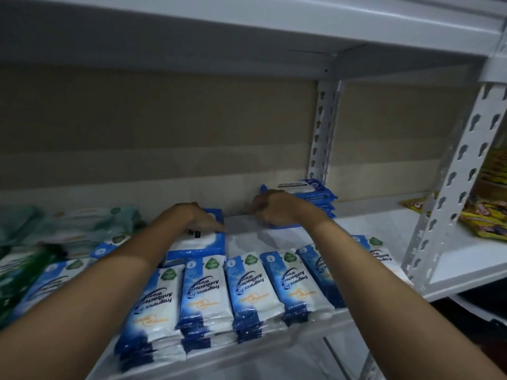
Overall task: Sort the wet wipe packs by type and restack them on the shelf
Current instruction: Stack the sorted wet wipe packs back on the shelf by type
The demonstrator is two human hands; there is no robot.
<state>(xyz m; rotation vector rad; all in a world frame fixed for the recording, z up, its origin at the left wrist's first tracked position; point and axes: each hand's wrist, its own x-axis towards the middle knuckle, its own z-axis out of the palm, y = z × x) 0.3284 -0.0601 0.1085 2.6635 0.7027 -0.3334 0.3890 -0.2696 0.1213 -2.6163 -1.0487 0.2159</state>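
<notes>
Both arms reach deep into the white shelf (384,229). My left hand (196,219) lies palm down on a blue and white wipe pack (200,242) at mid-shelf. My right hand (271,208) grips the edge of another blue pack (285,225) lying flat near the back. Just behind it stands a short stack of blue packs (304,192) against the back wall. A front row of stacked "Fragrance Free Antibacterial Wipes" packs (204,292) runs along the shelf edge. Green and white packs (82,223) are piled at the left.
A perforated white upright (450,187) bounds the shelf at the right, with another (323,127) at the back. Yellow snack packets (482,215) fill the neighbouring bay. An upper shelf (247,28) hangs overhead. Bare shelf surface shows between my hands and at the right.
</notes>
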